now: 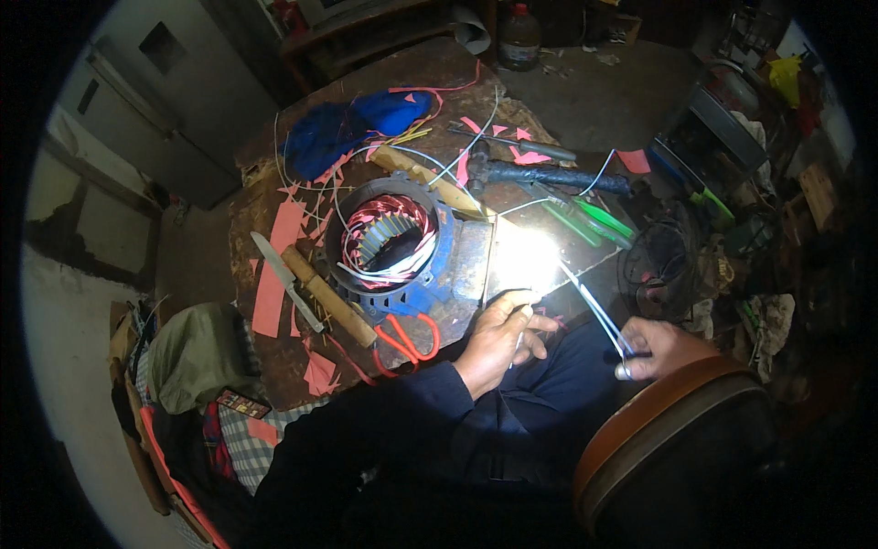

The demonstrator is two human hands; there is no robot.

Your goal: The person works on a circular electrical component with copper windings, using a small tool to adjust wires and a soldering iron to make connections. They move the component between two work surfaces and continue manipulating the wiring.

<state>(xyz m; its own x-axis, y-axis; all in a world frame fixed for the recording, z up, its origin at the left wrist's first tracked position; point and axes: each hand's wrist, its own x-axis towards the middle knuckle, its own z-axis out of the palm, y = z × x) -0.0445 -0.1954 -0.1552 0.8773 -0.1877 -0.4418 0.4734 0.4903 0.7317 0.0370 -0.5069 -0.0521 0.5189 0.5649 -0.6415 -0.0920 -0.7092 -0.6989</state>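
Note:
My right hand (660, 349) grips the lower end of a long, slim, silver scissor-like tool (593, 306). Its shanks point up and left, toward a sheet (526, 261) washed out white by glare. At that sheet's lower edge is my left hand (503, 340), thumb and fingers pinched together; what lies between them is hard to make out. To its left stands a motor stator (389, 242) in a blue housing (437, 247), wound with red copper wire, with pink paper pieces and white leads in it. Red-orange looped handles (412, 339) lie against its near side.
Left of the stator lie a knife (285, 279), a wooden stick (329, 297) and pink paper strips (277, 265). Behind are a blue cloth (352, 128), a hammer (549, 174) and green-handled pliers (585, 224). A dark round object with an orange-brown rim (640, 416) blocks the lower right.

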